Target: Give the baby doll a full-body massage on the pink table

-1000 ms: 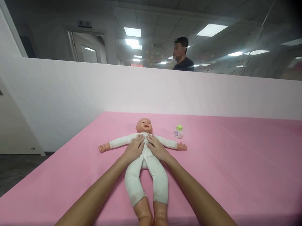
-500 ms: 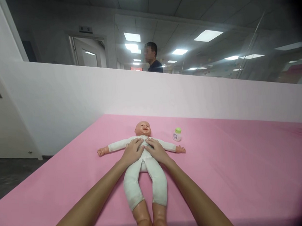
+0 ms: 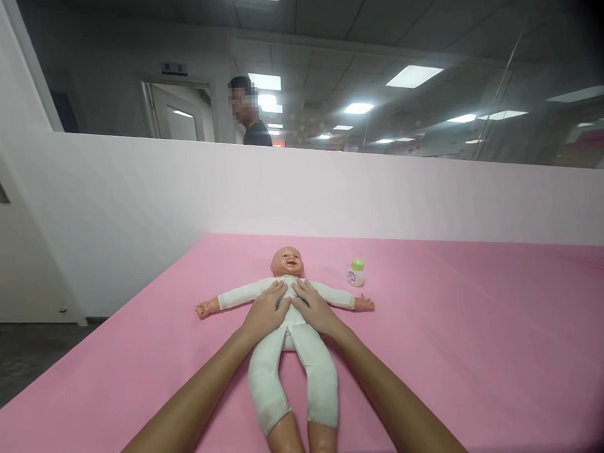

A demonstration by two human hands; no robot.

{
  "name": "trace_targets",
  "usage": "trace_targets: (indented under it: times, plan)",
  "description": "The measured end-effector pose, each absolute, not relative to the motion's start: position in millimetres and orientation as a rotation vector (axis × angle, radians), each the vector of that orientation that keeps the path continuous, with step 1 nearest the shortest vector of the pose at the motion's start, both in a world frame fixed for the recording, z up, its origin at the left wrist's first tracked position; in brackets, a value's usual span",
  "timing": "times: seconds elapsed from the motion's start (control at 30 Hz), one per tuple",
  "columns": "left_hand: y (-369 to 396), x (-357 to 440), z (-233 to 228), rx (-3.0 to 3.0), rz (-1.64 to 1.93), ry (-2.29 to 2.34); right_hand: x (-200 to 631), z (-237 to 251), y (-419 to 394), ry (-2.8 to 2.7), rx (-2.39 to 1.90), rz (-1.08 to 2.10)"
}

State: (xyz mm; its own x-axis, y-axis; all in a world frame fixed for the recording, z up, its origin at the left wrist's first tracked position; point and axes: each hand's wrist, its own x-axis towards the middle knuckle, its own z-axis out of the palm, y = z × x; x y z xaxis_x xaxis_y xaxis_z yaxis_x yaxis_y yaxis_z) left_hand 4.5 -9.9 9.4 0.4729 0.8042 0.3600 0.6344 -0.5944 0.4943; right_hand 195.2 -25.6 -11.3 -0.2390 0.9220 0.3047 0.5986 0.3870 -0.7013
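A baby doll (image 3: 289, 337) with a white cloth body lies on its back, arms spread wide, head towards the far wall. My left hand (image 3: 266, 313) rests flat on the left side of its chest, fingers stretched out. On the other side of the chest lies my right hand (image 3: 313, 309), open in the same way. The two hands are close together, thumbs towards the middle, and cover part of the doll's torso. Beyond the doll's right-hand arm stands a small clear bottle (image 3: 355, 274) with a green cap; neither hand touches it.
The doll and bottle are on a pink-covered table (image 3: 462, 353). A low white wall (image 3: 330, 192) with glass above borders its far side. Behind the glass is a person (image 3: 255, 115). A white door (image 3: 17, 245) stands at the left.
The person behind the glass has moved to the left. My hands remain on the doll's chest, their fingers slightly shifted. The whole view has tilted up a little.
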Motion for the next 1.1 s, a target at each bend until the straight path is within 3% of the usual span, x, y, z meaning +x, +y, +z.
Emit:
trace_targets:
  times: [0.33, 0.67, 0.93, 1.1]
  plan:
    - [-4, 5, 6, 2.384, 0.744, 1.269, 195, -16, -18, -1.872, -1.364, 0.57]
    - [-7, -4, 13, 2.394, 1.184, 1.345, 206, 1, -34, -1.765, -1.264, 0.36]
    - [11, -35, 22, 2.185, 0.696, 1.984, 247, -3, -28, -1.515, -1.631, 0.376]
    - [17, -36, 24, 2.189, 0.489, 2.089, 255, -6, -27, -1.54, -1.749, 0.461]
